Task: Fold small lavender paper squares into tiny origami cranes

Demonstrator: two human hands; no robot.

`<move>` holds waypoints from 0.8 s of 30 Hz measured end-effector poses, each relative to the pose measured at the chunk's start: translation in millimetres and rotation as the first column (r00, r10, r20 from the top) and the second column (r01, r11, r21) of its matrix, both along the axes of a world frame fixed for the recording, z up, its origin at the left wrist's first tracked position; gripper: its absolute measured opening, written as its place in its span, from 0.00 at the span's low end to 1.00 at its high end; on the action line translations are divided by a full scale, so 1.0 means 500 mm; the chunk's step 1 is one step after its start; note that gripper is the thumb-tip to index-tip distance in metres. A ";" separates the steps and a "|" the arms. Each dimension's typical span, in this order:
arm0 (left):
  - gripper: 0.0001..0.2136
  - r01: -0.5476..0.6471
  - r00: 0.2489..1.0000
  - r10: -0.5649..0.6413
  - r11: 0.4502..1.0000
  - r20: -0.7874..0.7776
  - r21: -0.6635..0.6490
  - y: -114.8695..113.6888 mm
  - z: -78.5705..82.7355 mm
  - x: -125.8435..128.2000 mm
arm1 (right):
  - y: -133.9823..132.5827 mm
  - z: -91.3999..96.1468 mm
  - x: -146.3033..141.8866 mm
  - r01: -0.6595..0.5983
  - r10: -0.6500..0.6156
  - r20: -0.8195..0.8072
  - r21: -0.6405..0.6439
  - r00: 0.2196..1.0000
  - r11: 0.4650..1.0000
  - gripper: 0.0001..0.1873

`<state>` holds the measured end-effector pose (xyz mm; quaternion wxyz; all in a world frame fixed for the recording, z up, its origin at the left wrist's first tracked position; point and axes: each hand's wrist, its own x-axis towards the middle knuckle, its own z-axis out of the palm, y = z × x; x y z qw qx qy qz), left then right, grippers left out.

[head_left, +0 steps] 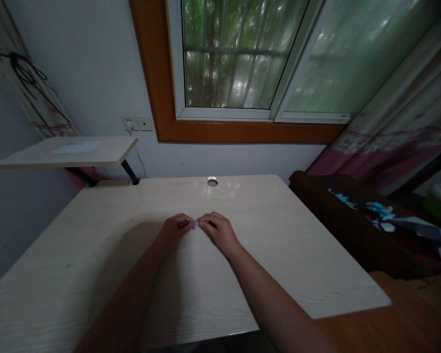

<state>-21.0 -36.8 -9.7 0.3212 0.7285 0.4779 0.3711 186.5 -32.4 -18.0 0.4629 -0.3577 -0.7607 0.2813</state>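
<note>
I have the left hand (175,232) and right hand (221,232) over the worktop (279,245), fingers (206,219) pinched nearly closed on a lilac piece (196,225).

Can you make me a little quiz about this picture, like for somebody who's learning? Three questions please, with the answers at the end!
1. True or false: the fingertips of the left hand and the right hand meet at a small pale purple item.

2. Which of these lies on the raised shelf?
A) a mug
B) a flat pale sheet
C) a lamp

3. How many round holes can you count in the tabletop?

Key: 1. True. 2. B. 3. One.
</note>
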 end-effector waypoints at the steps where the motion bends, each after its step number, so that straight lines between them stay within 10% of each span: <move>1: 0.08 0.003 1.000 -0.003 1.000 -0.004 0.003 -0.001 0.002 0.000 | 0.000 -0.001 0.000 -0.006 0.006 -0.006 0.000 1.000 1.000 0.04; 24: 0.09 -0.017 1.000 0.017 0.999 0.004 -0.050 -0.006 0.013 0.004 | -0.003 -0.003 -0.003 -0.012 0.012 -0.003 0.054 1.000 0.998 0.04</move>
